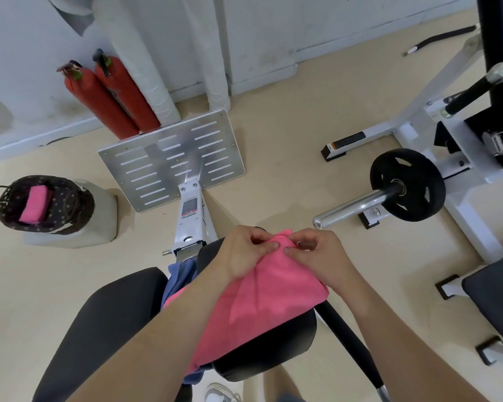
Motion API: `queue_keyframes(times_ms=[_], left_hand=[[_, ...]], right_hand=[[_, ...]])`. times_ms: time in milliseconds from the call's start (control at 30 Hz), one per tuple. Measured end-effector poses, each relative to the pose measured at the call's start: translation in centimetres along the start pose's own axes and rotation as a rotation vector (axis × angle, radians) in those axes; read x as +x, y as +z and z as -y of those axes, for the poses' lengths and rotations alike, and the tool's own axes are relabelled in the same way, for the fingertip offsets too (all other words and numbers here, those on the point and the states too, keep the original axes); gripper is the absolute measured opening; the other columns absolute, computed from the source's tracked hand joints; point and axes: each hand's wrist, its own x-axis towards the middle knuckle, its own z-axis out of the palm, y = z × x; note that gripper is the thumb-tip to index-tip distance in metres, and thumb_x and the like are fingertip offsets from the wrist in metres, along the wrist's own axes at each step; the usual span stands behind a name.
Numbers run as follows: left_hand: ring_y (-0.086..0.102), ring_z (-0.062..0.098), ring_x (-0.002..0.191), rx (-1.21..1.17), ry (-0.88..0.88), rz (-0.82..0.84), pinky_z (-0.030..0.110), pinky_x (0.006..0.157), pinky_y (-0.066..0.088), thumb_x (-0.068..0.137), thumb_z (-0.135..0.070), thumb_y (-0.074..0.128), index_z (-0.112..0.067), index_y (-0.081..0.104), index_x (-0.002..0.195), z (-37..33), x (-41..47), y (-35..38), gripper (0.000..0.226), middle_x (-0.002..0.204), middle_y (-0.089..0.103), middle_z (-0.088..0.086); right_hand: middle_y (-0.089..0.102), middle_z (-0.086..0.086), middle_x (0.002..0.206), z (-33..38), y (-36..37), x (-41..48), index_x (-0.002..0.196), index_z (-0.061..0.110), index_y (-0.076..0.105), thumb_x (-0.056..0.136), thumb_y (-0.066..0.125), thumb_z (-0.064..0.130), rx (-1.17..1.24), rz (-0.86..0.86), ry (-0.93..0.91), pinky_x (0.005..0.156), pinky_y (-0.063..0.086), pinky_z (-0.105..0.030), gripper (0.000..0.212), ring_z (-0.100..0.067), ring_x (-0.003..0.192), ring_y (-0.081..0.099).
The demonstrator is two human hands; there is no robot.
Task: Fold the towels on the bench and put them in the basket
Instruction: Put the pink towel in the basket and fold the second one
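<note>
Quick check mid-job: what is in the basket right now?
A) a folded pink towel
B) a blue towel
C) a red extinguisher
A: the basket on the left holds one folded pink towel, while the blue towel lies on the bench.

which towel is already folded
The small pink towel, a folded block inside the dark dotted basket. The larger pink towel lies loose on the black bench, pinched by left hand and right hand; the blue towel hangs crumpled.
</note>
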Motion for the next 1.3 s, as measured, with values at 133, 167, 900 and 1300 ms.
queue_keyframes(times_ms=[133, 167, 900, 1300], left_hand=[[0.067, 0.008, 0.079, -0.075, 0.004, -0.127, 0.02, 0.074, 0.053, 0.08, -0.01, 0.073, -0.01, 0.076, 0.087, 0.0, 0.1, 0.4, 0.008, 0.083, 0.073, -0.001], [0.068, 0.011, 0.083, -0.085, 0.014, -0.138, 0.023, 0.076, 0.054, 0.079, -0.009, 0.074, -0.009, 0.076, 0.086, 0.0, 0.1, 0.5, 0.007, 0.086, 0.073, 0.001], [0.065, 0.006, 0.074, -0.108, 0.212, -0.495, 0.028, 0.079, 0.055, 0.076, -0.003, 0.076, -0.027, 0.074, 0.078, -9.4, -7.4, -11.8, 0.024, 0.078, 0.074, -0.006], [0.064, 0.0, 0.082, 0.188, 0.468, -0.766, 0.013, 0.079, 0.05, 0.081, -0.004, 0.068, -0.04, 0.064, 0.103, -10.5, -13.7, -13.4, 0.043, 0.097, 0.063, -0.031]], right_hand=[[0.071, 0.015, 0.083, -0.3, 0.0, -0.4, 0.076, 0.041, 0.067, 0.076, 0.076, 0.014, -0.054, -0.028, -0.064, 0.081, 0.053, -0.025, 0.029, -0.006, 0.084, 0.068], [0.071, 0.016, 0.08, -0.3, 0.1, -0.4, 0.075, 0.041, 0.067, 0.076, 0.077, 0.014, -0.056, -0.031, -0.078, 0.082, 0.053, -0.024, 0.029, -0.005, 0.082, 0.068], [0.063, 0.008, 0.075, 15.2, -3.1, -1.4, 0.084, 0.019, 0.068, 0.082, 0.069, 0.014, -0.48, 0.07, -0.436, 0.065, 0.041, -0.02, 0.005, -0.002, 0.071, 0.056], [0.064, 0.017, 0.072, 20.2, -2.5, -5.7, 0.093, 0.018, 0.075, 0.081, 0.075, 0.011, -0.434, -0.051, -0.758, 0.066, 0.042, -0.005, 0.014, 0.004, 0.072, 0.058]])
